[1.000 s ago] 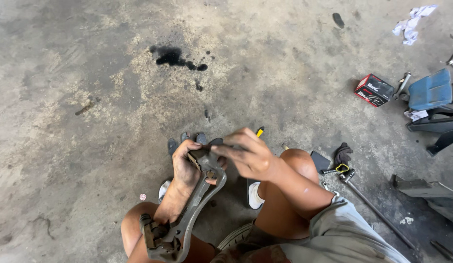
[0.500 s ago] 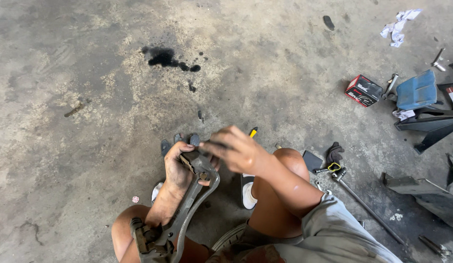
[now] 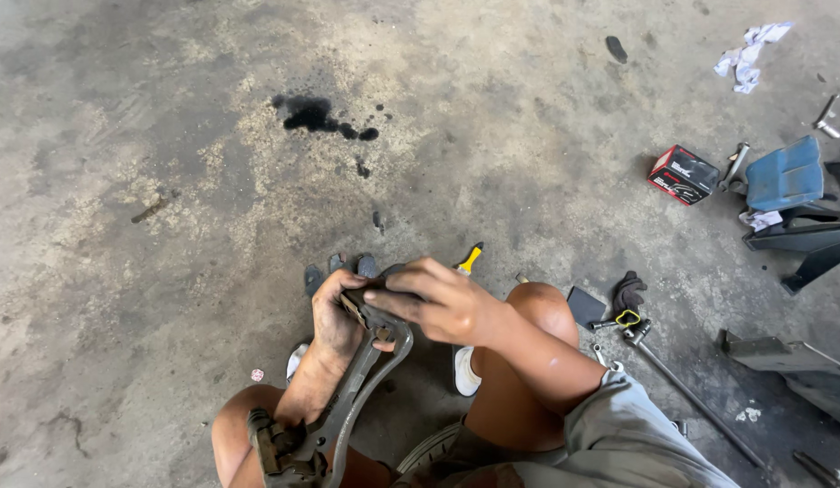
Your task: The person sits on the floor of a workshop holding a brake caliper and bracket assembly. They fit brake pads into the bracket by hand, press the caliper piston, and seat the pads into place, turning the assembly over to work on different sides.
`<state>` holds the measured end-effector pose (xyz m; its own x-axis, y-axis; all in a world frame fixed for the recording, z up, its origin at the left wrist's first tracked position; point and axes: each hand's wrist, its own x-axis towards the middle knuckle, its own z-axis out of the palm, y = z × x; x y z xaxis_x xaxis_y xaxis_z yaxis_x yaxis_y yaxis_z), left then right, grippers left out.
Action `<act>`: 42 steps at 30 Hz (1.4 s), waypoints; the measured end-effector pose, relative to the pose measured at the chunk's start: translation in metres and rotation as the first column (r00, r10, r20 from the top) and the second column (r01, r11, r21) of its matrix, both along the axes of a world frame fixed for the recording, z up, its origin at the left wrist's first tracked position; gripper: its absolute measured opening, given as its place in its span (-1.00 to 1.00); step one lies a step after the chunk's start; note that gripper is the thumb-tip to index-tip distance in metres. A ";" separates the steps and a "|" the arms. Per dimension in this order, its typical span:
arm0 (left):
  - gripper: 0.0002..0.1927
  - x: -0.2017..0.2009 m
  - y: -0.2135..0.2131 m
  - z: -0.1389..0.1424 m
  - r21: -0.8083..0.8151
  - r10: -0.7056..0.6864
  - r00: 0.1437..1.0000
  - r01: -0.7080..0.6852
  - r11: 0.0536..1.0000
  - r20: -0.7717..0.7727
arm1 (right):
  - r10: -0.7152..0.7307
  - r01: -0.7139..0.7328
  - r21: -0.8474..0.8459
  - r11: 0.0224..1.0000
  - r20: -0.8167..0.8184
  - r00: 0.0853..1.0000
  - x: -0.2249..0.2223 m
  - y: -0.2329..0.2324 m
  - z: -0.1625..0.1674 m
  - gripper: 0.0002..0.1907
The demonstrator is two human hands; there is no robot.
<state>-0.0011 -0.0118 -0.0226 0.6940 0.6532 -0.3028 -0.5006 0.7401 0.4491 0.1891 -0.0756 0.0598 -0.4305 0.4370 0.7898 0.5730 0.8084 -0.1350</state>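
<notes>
— Rusty metal, that's what sits closest: a long forked bracket [image 3: 348,398] lying across the person's left knee, its lower end a grimy clamp-like block down by the thigh.

— And the hands?

— Both at its upper end. The left hand [image 3: 334,316] is curled round the top of the bracket from beneath, fingers closed on it. The right hand [image 3: 438,303] lies over the same end, fingers bent and pressing on a small dark part there; whether it pinches anything loose I cannot tell.

— So how far along does it look?

— Mid-way, I'd judge. The bracket is off whatever it belongs to and in the lap, so removal looks done; the fiddling at the top end isn't finished, and nothing is back together.

— What's just beyond the hands?

— Three or four small dark pieces [image 3: 339,267] on the concrete floor [image 3: 122,226], and a yellow-handled tool [image 3: 467,259] just beside the right wrist.

— Further out?

— A long bar with a socket end [image 3: 673,384] right of the knee, near a dark glove [image 3: 630,291]. Then a red-and-black box [image 3: 683,174], a blue container [image 3: 786,173], a black oil stain [image 3: 316,116], and a crumpled rag [image 3: 750,56] farthest away.
</notes>
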 end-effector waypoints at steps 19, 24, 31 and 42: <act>-0.63 0.005 0.001 0.010 -0.082 -0.042 0.995 0.035 0.996 -0.091 | 0.020 -0.008 -0.142 0.990 0.083 0.996 0.011 -0.011 0.013 -0.38; -0.66 0.003 0.003 -0.004 0.035 -0.125 0.968 0.120 0.992 0.218 | -0.031 0.029 -0.093 0.995 -0.026 0.999 0.002 -0.002 0.009 -0.45; -0.59 0.004 0.002 0.005 0.152 -0.305 0.819 0.265 0.952 0.486 | -0.098 0.096 -0.199 0.975 -0.003 0.995 0.005 -0.011 0.011 -0.44; -0.66 0.002 0.004 0.004 -0.097 -0.100 0.979 0.119 0.988 0.179 | -0.028 0.028 -0.096 0.995 -0.002 1.000 0.000 -0.008 0.010 -0.46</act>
